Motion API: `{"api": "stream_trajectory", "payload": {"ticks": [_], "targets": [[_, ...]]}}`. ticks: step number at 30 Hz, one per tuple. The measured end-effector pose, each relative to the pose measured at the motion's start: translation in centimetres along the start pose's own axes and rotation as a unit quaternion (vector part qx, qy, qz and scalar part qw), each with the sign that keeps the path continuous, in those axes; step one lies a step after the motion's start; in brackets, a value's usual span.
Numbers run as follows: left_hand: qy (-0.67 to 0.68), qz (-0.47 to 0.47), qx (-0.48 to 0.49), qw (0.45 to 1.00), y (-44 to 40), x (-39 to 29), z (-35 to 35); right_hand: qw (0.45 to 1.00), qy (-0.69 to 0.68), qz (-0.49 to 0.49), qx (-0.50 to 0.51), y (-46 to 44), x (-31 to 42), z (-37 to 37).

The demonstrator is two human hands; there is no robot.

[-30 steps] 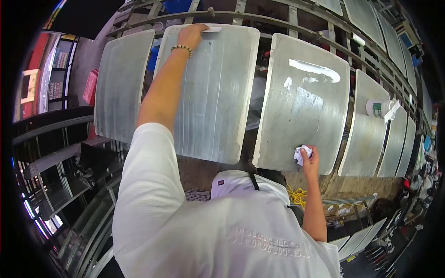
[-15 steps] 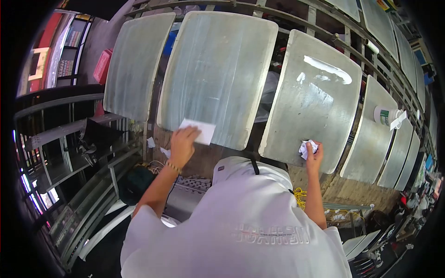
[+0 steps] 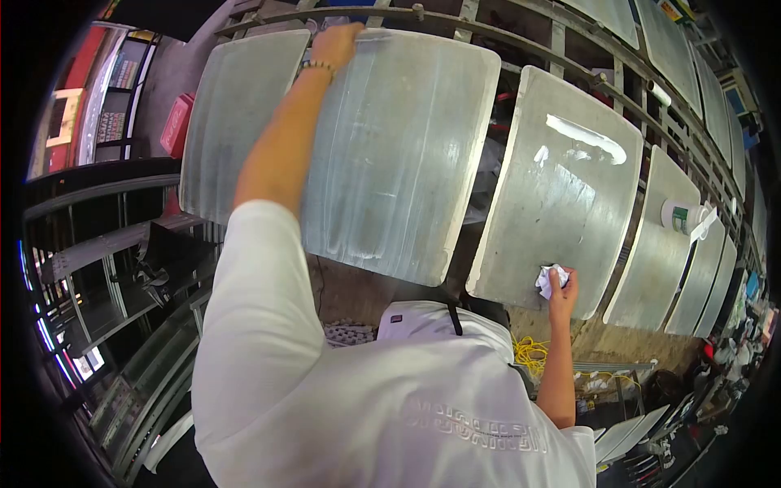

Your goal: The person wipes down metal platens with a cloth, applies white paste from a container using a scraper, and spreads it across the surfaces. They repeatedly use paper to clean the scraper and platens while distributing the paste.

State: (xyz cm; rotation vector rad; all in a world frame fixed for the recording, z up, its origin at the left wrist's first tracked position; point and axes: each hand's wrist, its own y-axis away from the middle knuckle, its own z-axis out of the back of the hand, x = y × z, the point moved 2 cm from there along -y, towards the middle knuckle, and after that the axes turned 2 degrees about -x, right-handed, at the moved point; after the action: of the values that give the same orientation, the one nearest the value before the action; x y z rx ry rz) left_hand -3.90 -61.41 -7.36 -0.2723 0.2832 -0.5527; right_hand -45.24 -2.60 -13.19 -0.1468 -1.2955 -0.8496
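Note:
My left hand (image 3: 338,45) reaches to the far edge of a large grey panel (image 3: 399,154) with pale rims and bluish streaks. Its fingers are bent over the white rectangular sheet seen in it a moment earlier, though the hand and blur now mostly hide that sheet. My right hand (image 3: 563,289) pinches a crumpled white paper (image 3: 551,281) over the near end of the neighbouring panel (image 3: 521,236). That panel carries a thick streak of white paste (image 3: 587,138) and smaller smears near its far end.
Another grey panel (image 3: 236,130) lies left; more stand right, one bearing a white tub (image 3: 677,217) with a green label. A slatted metal frame (image 3: 468,20) runs behind. Metal racks (image 3: 106,236) stand left, yellow cord (image 3: 530,354) lies below, and a red box (image 3: 176,126) sits far left.
My left hand has swept from the panel's near edge to its far edge, arm stretched out. My right hand still pinches the crumpled paper in about the same place. The view has shifted slightly.

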Motion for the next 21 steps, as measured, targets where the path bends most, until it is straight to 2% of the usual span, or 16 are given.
{"api": "stream_trajectory", "payload": {"ticks": [2, 6, 8, 11, 13, 16, 17, 19, 21], "targets": [[-0.077, 0.074, 0.07, 0.992, -2.2, 0.0, -1.1, 1.0, 0.013, 0.02, -0.005, -0.2, 0.1, -0.2], [-0.03, 0.083, 0.123, 0.989, -0.2, -0.1, -1.4, 1.0, 0.026, -0.004, -0.012, 0.0, 0.0, -0.2], [-0.001, 0.028, 0.093, 0.995, 3.3, 0.1, -0.5, 1.0, 0.008, -0.001, -0.012, 0.0, 0.8, -0.5], [-0.02, 0.042, 0.104, 0.993, 11.6, -1.5, 2.0, 0.999, 0.028, 0.022, -0.017, -0.4, -0.3, -0.2], [0.038, 0.02, 0.07, 0.997, 18.4, -3.1, 4.3, 1.0, 0.015, 0.02, -0.005, -0.6, -0.6, -0.2], [0.025, 0.113, 0.146, 0.983, 29.5, -7.7, 8.7, 1.0, 0.02, 0.014, 0.003, -0.8, -0.5, 0.1], [0.029, 0.078, 0.119, 0.989, 33.2, -9.4, 10.4, 1.0, 0.025, 0.013, 0.007, -0.8, -0.6, 0.2], [0.034, 0.11, 0.143, 0.983, 40.0, -12.0, 12.7, 0.999, 0.028, 0.015, 0.013, -1.0, -0.5, 0.2], [0.036, 0.116, 0.154, 0.981, 42.5, -13.2, 14.9, 0.997, 0.063, 0.032, 0.009, -0.8, -0.1, 0.1]]}}
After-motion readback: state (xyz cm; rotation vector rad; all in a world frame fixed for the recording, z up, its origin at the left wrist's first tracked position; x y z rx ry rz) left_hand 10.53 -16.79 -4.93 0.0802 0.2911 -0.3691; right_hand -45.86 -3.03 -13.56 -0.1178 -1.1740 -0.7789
